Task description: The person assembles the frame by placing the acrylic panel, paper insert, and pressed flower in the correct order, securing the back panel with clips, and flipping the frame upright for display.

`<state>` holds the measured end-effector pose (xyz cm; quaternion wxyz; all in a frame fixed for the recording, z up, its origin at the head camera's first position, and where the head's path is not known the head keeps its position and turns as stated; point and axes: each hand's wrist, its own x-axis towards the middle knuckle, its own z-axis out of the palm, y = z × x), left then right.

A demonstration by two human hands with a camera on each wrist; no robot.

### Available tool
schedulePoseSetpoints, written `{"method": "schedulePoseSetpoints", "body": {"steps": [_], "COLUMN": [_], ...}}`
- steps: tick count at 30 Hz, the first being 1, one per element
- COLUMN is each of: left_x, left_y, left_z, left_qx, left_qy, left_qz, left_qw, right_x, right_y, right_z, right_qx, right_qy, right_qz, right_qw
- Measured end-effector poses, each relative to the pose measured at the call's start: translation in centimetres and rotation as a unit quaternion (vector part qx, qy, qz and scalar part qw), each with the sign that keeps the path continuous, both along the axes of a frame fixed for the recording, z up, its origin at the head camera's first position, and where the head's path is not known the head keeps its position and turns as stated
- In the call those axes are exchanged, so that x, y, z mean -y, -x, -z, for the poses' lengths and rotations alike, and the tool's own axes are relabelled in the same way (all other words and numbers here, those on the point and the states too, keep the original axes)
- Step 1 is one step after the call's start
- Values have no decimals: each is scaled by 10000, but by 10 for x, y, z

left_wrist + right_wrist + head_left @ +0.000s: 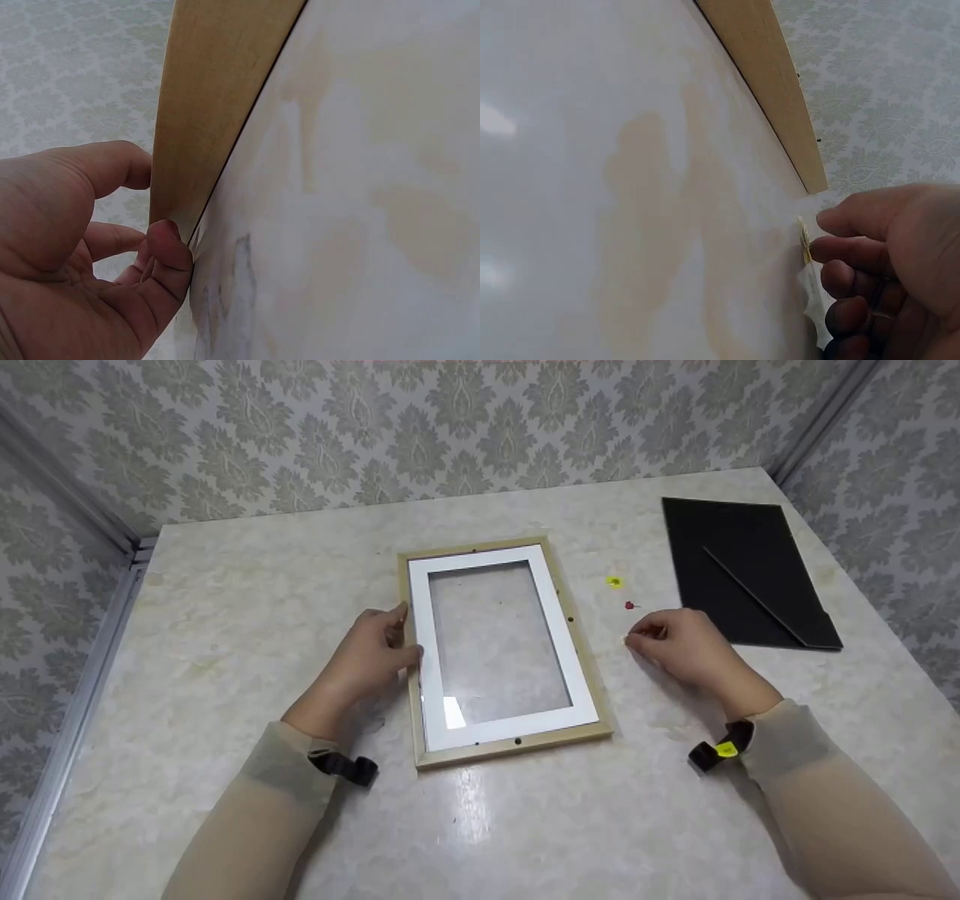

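A wooden picture frame (491,742) with a white inner border (517,724) lies flat on the table, the tabletop showing through its clear middle. My left hand (371,652) grips the left side rail, thumb on the near part of the edge; the left wrist view shows those fingers (171,251) against the wood. Right of the frame, my right hand (679,641) pinches a tiny pale yellow piece (804,240) just above the tabletop. Its exact kind is too small to tell. Beyond that hand lie a small red dried flower (629,605) with a thin stem and a bright yellow scrap (615,582) with a dark mark.
At the right of the marbled table (225,585) rests a black backing board (750,532) with a folded stand strip (757,596) across it. Patterned wall panels (465,427) rise behind the table and on both sides.
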<state>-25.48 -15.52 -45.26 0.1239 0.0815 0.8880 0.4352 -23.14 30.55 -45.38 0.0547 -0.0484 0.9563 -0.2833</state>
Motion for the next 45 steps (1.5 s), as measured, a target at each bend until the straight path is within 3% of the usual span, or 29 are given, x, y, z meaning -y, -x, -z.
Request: {"method": "schedulePoseSetpoints", "body": {"steps": [11, 20, 27, 33, 38, 45], "left_x": [6, 12, 12, 12, 6, 1], "left_y": [2, -1, -1, -2, -4, -2], "left_z": [-13, -10, -6, -6, -1, -2], "left_qx": [-55, -101, -164, -162, -118, -98], "left_qy": [140, -7, -132, -1, -115, -203], "left_qz": [-113, -122, -102, -128, -82, -148], "left_qw": [9998, 9999, 9997, 9998, 9998, 9996], "right_x": [12, 15, 15, 35, 67, 121], "right_y": [15, 15, 11, 14, 28, 63], "right_z": [-4, -2, -14, -28, -35, -42], "right_qx": [-422, -370, -105, 129, 314, 738], "right_qy": [-203, -15, 688, 1380, 1502, 1261], "right_qz": [-259, -192, -31, -197, -525, -993], "right_qw": [9986, 9991, 9976, 9902, 9868, 9843]}}
